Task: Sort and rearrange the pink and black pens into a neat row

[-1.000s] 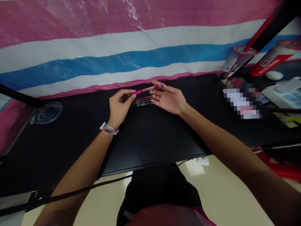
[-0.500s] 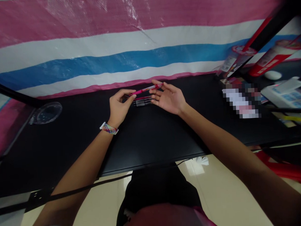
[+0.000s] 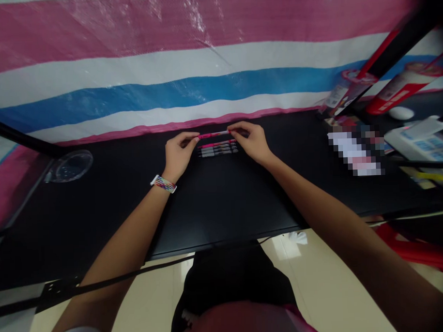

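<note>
A pink pen (image 3: 213, 134) spans the gap between my two hands, nearly level. My left hand (image 3: 180, 154) pinches its left end between thumb and fingers. At the other end, the fingertips of my right hand (image 3: 252, 141) are closed on it. Just below the pen, on the near side, several pens (image 3: 217, 149) lie side by side in a row on the black table (image 3: 222, 200). The top one of that row is pink and the others are dark and grey. A woven multicoloured band circles my left wrist.
A clear plastic lid (image 3: 72, 166) lies at the left. To the right are a cup with a red straw (image 3: 346, 91), a red and white cup (image 3: 400, 89), a white mouse (image 3: 402, 112) and a light-coloured device (image 3: 420, 137). A striped sheet (image 3: 204, 84) hangs behind the table.
My right hand has turned over from open, spread fingers to a pinch on the pen's right end. The pen is lower and more level, and the row beneath is more visible.
</note>
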### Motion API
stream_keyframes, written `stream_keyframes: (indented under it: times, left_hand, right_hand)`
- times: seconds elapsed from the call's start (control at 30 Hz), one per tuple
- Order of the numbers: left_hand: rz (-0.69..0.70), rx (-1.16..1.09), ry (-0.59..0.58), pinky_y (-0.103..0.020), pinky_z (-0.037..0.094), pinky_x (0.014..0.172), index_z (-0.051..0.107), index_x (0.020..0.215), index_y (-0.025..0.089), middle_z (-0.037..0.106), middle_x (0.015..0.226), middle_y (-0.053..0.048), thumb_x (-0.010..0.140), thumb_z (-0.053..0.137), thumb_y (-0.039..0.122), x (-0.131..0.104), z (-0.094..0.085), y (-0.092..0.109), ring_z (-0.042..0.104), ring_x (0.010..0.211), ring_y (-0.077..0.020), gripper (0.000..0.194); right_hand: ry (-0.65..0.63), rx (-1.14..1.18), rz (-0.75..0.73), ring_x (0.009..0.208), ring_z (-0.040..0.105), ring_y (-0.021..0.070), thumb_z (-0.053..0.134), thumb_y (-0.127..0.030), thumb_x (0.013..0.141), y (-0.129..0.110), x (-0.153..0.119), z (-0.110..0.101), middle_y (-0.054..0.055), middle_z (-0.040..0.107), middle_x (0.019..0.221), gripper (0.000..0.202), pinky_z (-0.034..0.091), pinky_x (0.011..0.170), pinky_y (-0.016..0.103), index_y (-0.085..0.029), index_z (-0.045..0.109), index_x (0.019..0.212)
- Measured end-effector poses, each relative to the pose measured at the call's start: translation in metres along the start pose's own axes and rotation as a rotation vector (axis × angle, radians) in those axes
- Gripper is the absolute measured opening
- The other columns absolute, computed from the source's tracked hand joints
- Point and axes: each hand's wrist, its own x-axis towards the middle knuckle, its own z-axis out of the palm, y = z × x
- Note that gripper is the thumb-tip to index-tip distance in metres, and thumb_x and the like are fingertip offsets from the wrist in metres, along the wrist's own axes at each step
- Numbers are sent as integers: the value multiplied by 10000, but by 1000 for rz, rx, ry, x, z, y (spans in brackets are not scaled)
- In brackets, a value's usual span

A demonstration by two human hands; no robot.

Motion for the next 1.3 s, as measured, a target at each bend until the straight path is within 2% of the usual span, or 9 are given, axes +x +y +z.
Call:
stream_keyframes:
  times: [0.2, 0.37, 0.53, 0.67, 0.83, 0.97, 1.03, 1.17, 1.3]
  left_hand:
    - [-16, 179, -82, -507, 642, 1112, 911, 1127, 262, 901, 1190, -66, 1010, 752, 195, 5, 1, -11, 847, 1143, -293, 209]
    - [24, 284, -136, -523, 605, 1151, 908, 1134, 287, 897, 1184, -52, 1021, 704, 181, 4, -1, -9, 822, 1149, -294, 256]
    - [43, 344, -138, -548, 585, 1149, 904, 1125, 277, 883, 1162, -70, 1026, 668, 196, 4, 0, -12, 789, 1134, -305, 268]
    - [22, 233, -95, -519, 593, 1156, 867, 1218, 257, 860, 1244, -85, 1071, 620, 265, 4, 0, -16, 782, 1176, -290, 287]
    - [-27, -79, -8, -524, 500, 1311, 783, 1333, 249, 775, 1472, -121, 1098, 629, 507, 2, 8, -24, 724, 1400, -307, 381]
    - [-69, -298, 6, -532, 364, 1416, 695, 1454, 308, 672, 1636, -107, 1030, 660, 755, 0, 25, -33, 547, 1636, -331, 616]
    - [-123, -362, -11, -528, 334, 1433, 616, 1553, 331, 583, 1734, -101, 1004, 655, 818, -2, 34, -36, 438, 1718, -331, 735]
    - [-181, -387, -64, -517, 293, 1453, 464, 1694, 337, 430, 1852, -107, 1024, 600, 833, -7, 39, -28, 308, 1782, -315, 845]
    - [-195, -247, -81, -490, 344, 1435, 426, 1735, 329, 414, 1864, -100, 1114, 453, 773, -17, 35, -12, 317, 1780, -286, 764]
  right_hand:
    - [-79, -367, -21, 1138, 828, 302, 646, -118, 987, 10, -2, 0, 59, 896, 1186, 328, 617, 1126, 499, -245, 906, 1141]
    - [-122, -428, -32, 1150, 844, 316, 583, -81, 985, 15, -3, 0, 90, 898, 1206, 404, 625, 1129, 487, -203, 920, 1171]
    - [-114, -429, -62, 1132, 847, 309, 540, -68, 962, 16, -5, 1, 88, 901, 1176, 449, 635, 1121, 482, -192, 920, 1165]
    - [-8, -328, -73, 1295, 810, 304, 533, -90, 951, 18, -5, 2, 120, 873, 1317, 452, 579, 1231, 473, -154, 895, 1215]
    - [142, -160, 152, 1498, 691, 278, 549, -214, 996, 23, -4, 8, 100, 780, 1533, 465, 488, 1333, 492, -220, 829, 1367]
    - [148, 0, 232, 1601, 599, 273, 553, -230, 970, 21, -8, 24, 91, 743, 1591, 495, 417, 1381, 501, -228, 818, 1388]
    - [119, 66, 230, 1629, 570, 262, 564, -239, 965, 18, -11, 32, 71, 708, 1639, 501, 405, 1389, 494, -247, 814, 1399]
    - [85, 79, 242, 1633, 569, 259, 559, -207, 954, 12, -14, 41, 106, 673, 1674, 521, 412, 1384, 449, -198, 812, 1410]
    - [39, -47, 262, 1648, 551, 257, 484, -158, 982, 6, -14, 38, 118, 648, 1696, 574, 429, 1372, 493, -186, 780, 1472]
